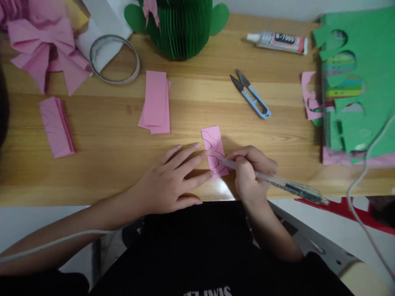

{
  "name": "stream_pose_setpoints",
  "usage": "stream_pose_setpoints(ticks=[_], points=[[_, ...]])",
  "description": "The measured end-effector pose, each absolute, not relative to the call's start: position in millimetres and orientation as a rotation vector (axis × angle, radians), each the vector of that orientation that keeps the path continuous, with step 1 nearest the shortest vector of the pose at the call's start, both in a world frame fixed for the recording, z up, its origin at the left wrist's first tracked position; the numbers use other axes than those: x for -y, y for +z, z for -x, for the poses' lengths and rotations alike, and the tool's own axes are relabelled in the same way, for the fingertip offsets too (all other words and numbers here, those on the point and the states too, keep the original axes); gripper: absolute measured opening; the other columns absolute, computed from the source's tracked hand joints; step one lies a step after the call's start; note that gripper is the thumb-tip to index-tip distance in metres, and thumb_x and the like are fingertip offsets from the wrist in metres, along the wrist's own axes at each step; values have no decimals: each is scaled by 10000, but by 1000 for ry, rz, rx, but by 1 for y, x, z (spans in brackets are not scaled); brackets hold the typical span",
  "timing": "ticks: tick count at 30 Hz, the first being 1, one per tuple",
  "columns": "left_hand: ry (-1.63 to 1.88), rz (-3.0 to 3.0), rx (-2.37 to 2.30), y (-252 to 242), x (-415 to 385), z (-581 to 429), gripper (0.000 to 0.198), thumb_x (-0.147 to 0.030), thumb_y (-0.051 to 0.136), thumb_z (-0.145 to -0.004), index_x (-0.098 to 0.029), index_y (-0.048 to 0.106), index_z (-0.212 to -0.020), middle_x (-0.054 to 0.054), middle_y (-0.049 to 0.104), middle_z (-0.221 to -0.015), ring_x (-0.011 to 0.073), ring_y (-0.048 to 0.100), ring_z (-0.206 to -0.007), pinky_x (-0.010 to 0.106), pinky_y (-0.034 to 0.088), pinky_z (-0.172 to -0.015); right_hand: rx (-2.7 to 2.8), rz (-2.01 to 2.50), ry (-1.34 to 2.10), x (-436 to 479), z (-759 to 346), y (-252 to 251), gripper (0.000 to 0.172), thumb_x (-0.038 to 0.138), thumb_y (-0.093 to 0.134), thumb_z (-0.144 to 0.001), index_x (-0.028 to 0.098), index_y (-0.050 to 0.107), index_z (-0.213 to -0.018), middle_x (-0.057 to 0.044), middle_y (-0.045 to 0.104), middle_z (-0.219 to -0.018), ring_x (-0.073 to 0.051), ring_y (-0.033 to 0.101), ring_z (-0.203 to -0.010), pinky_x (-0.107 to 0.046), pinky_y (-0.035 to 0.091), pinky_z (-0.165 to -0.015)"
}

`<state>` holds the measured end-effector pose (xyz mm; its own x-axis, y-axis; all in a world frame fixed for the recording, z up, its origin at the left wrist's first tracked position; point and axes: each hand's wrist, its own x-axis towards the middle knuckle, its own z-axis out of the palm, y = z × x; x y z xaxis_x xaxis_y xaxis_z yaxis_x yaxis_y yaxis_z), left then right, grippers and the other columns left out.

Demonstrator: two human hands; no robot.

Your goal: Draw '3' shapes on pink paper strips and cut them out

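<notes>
A small pink paper strip [215, 144] lies near the table's front edge, with curved dark outlines drawn on it. My left hand [173, 181] rests flat with fingers spread, its fingertips touching the strip's left side. In my right hand [253, 172] a clear-barrelled pen [290, 187] is gripped, its tip on or just above the strip's lower half. Above my left hand lies a stack of plain pink strips [156, 100]. Farther left sits another pink stack [57, 127] with similar curves on its top piece.
Thread snips [251, 94] and a glue tube [282, 42] lie to the upper right. At the back are a green honeycomb paper piece [180, 31], a tape roll [135, 72] and a pink paper bow [46, 45]. Cut green sheets [376, 61] pile at right, beside a white cable [359, 185].
</notes>
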<state>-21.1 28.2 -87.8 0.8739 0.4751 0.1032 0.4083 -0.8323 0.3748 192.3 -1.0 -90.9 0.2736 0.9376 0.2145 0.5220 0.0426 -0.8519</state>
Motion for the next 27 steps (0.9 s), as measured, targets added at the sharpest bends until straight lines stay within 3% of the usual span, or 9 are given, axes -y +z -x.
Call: stream_pose_setpoints(ticks=[27], points=[[290, -2716, -670, -90, -27, 20, 496, -552, 551, -959, -241, 600, -1342, 146, 471, -1505, 365, 373, -1432, 531, 324, -1141, 1494, 1522, 715, 2, -194, -88, 239, 93, 462, -731, 199, 620, -585, 39, 627, -555, -91, 529, -487, -237, 404, -484]])
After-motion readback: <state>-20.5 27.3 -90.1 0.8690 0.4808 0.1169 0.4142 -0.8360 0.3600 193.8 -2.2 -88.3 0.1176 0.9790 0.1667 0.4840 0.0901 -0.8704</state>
